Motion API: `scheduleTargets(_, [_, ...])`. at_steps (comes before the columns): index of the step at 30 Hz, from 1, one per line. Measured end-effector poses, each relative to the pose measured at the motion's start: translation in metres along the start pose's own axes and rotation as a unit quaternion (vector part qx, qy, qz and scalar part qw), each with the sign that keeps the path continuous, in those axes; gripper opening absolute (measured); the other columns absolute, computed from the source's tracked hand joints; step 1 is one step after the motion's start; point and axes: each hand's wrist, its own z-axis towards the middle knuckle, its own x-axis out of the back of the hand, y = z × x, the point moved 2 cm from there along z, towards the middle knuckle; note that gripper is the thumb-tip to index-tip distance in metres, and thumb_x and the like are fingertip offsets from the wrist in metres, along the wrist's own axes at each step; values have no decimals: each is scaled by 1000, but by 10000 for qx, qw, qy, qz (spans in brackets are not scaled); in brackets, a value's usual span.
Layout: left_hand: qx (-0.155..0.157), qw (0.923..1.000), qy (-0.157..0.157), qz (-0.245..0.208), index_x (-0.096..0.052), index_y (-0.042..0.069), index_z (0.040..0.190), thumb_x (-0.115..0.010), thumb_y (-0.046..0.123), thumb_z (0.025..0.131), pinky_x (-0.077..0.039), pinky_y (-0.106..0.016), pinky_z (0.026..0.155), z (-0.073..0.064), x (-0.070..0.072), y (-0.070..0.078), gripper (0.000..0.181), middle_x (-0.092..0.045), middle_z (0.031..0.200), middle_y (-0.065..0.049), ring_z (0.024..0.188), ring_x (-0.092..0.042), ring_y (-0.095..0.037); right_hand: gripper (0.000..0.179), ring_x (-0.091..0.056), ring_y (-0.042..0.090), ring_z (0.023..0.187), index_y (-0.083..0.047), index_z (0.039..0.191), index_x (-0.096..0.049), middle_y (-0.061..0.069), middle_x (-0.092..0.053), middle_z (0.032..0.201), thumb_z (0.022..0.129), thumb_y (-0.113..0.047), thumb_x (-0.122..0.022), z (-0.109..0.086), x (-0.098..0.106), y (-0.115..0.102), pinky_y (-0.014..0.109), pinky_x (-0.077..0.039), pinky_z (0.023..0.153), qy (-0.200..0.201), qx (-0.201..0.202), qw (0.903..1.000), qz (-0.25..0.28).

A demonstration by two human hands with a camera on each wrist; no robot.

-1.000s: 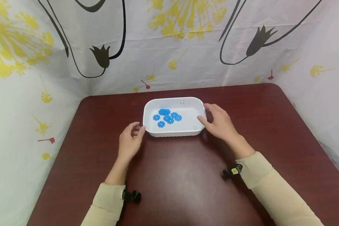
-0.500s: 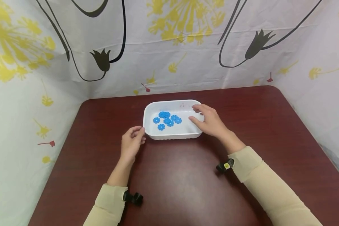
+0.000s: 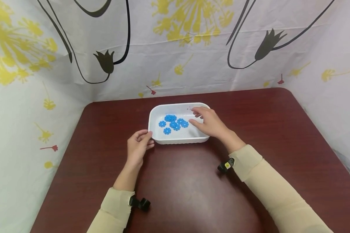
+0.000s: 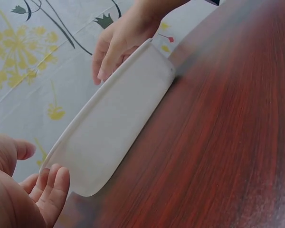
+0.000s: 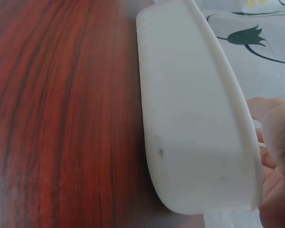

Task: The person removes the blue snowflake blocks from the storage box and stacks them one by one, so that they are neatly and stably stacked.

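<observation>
A white plastic tray (image 3: pixel 180 141) sits on the table, with several blue notched flower-shaped discs (image 3: pixel 173 124) lying in its left half. My left hand (image 3: pixel 138 145) is at the tray's front left corner, the thumb tip right at the rim. In the left wrist view, the fingers of that hand (image 4: pixel 50 187) lie loosely bent along the outer wall, thumb raised apart from them. Over the tray's right half is my right hand (image 3: pixel 208 122), holding nothing, thumb and fingers spread toward the discs. The tray wall partly hides the right hand (image 5: pixel 278 147) in the right wrist view.
A dark red wooden table (image 3: pixel 180 181) carries the tray near its back edge. White cloth (image 3: pixel 169 58) with yellow and dark flower prints hangs behind and along both sides. Black wrist cameras (image 3: pixel 140 203) stick out from the sleeve cuffs.
My right hand has moved left from the tray's right rim to over its inside. My left hand has shifted slightly right against the corner. The discs lie as before.
</observation>
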Motion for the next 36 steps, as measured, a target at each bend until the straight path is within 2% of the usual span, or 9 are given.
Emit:
scheduleTargets(6, [313, 9984, 120, -455, -62, -1, 123, -72, 11, 95, -66, -30, 71, 2, -2, -2, 33, -66, 106, -21, 71, -70, -15, 50, -66, 30, 105, 3, 132, -62, 19, -66, 126, 92, -24, -75, 7, -5, -2, 46, -58, 92, -70, 122, 9998, -160])
scheduleTargets(11, [607, 9947, 158, -810, -61, -2, 124, -73, 9, 93, -66, -31, 73, 3, -3, -2, 35, -66, 99, -15, 71, -70, -14, 49, -66, 31, 105, 4, 130, -62, 20, -67, 124, 92, -23, -76, 14, -8, -4, 46, -57, 94, -140, 190, 9993, -283])
scheduleTargets(17, [680, 9901, 346, -1182, -61, -3, 120, -76, 8, 90, -65, -32, 77, 4, -3, -3, 35, -69, 95, -12, 70, -70, -13, 51, -66, 31, 105, 5, 131, -60, 19, -67, 118, 91, -22, -77, 22, -12, -6, 45, -57, 93, -361, 116, 9986, -366])
scheduleTargets(22, [824, 9873, 418, -1295, -62, -2, 121, -78, 7, 89, -65, -33, 80, 5, -4, -5, 37, -68, 94, -9, 72, -70, -14, 53, -65, 31, 105, 5, 132, -59, 19, -67, 116, 90, -19, -78, 26, -19, -5, 46, -57, 92, -486, 18, 9980, -410])
scheduleTargets(36, [1248, 9800, 471, -1476, -64, 0, 124, -78, 6, 89, -64, -31, 83, 8, -6, -9, 38, -69, 101, -12, 81, -71, -16, 53, -64, 31, 108, 5, 133, -59, 19, -67, 118, 91, -22, -77, 35, -28, -4, 44, -55, 96, -817, -199, 9959, -336])
